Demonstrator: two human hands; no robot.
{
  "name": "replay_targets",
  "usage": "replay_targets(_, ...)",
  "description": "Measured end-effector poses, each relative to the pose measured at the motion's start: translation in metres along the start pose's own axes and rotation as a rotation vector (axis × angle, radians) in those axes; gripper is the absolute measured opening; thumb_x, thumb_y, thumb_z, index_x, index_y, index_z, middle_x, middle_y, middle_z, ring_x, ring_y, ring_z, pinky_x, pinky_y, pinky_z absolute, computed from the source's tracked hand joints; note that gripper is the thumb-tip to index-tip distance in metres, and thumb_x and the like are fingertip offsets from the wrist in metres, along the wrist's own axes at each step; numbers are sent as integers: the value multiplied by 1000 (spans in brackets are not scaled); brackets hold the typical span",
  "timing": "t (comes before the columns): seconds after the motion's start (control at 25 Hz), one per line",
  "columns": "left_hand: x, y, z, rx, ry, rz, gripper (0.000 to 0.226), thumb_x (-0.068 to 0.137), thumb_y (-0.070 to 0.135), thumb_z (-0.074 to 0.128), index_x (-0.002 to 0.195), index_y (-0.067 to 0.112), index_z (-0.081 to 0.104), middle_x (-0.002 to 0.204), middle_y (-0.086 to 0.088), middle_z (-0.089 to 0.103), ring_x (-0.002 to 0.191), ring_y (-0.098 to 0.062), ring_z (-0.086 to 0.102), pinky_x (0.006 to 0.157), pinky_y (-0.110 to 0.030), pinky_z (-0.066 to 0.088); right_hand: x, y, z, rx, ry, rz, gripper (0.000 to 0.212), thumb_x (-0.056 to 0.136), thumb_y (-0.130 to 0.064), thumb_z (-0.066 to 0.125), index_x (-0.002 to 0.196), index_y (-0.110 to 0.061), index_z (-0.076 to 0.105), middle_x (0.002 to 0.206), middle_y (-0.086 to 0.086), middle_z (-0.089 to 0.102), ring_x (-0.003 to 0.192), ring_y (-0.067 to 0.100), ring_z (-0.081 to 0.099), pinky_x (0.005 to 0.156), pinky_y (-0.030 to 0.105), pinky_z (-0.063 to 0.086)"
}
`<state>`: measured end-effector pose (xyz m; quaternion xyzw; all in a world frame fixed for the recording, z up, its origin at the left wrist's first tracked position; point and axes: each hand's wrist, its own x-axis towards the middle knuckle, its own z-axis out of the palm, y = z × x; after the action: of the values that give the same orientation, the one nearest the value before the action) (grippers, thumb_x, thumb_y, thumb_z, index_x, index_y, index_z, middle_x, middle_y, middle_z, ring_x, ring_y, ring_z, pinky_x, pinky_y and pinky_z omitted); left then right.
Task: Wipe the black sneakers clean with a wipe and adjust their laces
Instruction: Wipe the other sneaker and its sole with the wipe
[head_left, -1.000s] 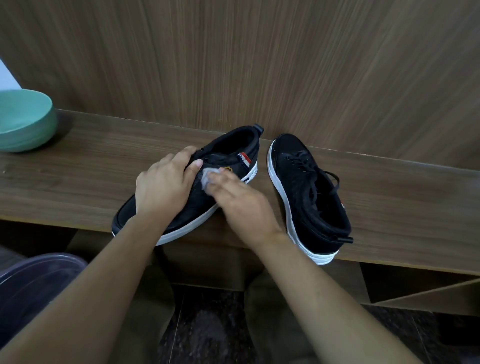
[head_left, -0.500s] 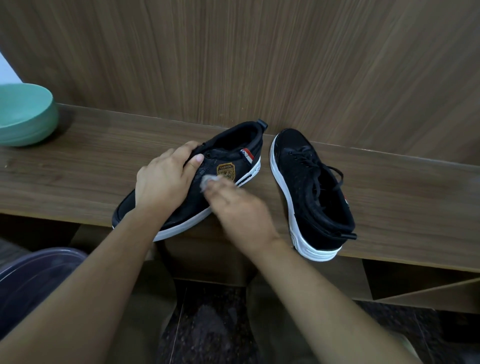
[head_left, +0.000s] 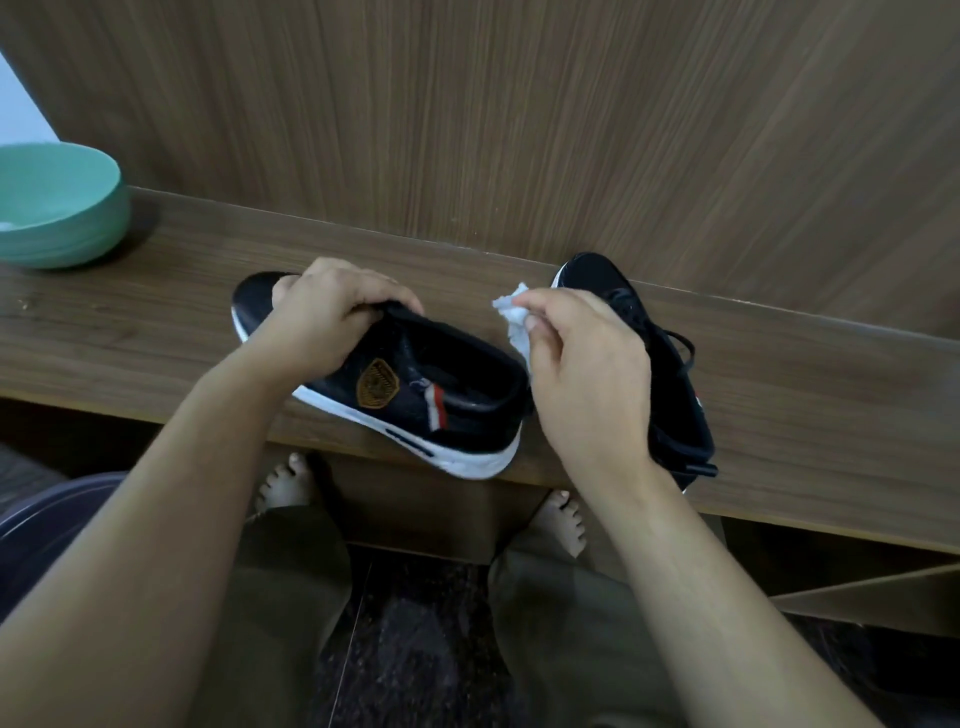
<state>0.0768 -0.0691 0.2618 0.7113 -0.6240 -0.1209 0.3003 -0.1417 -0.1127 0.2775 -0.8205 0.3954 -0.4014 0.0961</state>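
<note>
Two black sneakers with white soles lie on a wooden bench (head_left: 156, 332). The left sneaker (head_left: 415, 395) shows a gold badge and a red-white stripe; its heel points toward me and juts over the bench's front edge. My left hand (head_left: 332, 322) grips its upper near the tongue, covering the laces. My right hand (head_left: 582, 374) pinches a crumpled white wipe (head_left: 514, 322) just off that sneaker's heel collar, apart from it. The right sneaker (head_left: 670, 374) lies behind my right hand, laces partly visible, heel toward me.
A teal bowl (head_left: 57, 208) stands at the bench's far left. A wood-panelled wall rises directly behind the bench. My bare feet and trouser legs stand on dark floor below the bench edge. A dark rounded object sits at the lower left.
The left sneaker has been turned so its heel now points toward me and its toe away. My right hand lifted the wipe off the shoe's side and moved right.
</note>
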Motion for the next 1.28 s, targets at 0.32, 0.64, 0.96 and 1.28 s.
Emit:
replay_targets(0.32,-11,10,6,-130,182,-146,37,87,17,58,118,38,60,125,13,54,122,-10,45,103,-38,35,-5,-6,-13,331,-15,313,15,95,-18,51,95,-31,58,90,-12,63,73,7,61,71,27,54)
replay_targets(0.64,-78,24,47,-375,117,-375,43,98,27,41,141,34,36,156,-3,18,137,-4,17,108,-28,26,-74,-38,12,26,-85,-442,11,87,-6,60,86,-6,71,93,5,68,90,19,62,85,25,47)
replay_targets(0.96,-73,28,49,-33,28,-401,44,100,28,31,144,28,31,158,-2,9,146,-23,1,110,-42,24,-73,3,20,-366,-256,-1078,15,89,1,57,83,-1,71,85,10,68,91,28,66,86,35,54)
replay_targets(1.28,-73,23,44,-28,0,-377,44,100,26,34,143,27,33,158,-4,11,145,-25,3,112,-43,22,-72,-27,56,-512,-410,-1087,37,76,-3,40,72,-13,76,73,5,70,73,23,65,71,31,55)
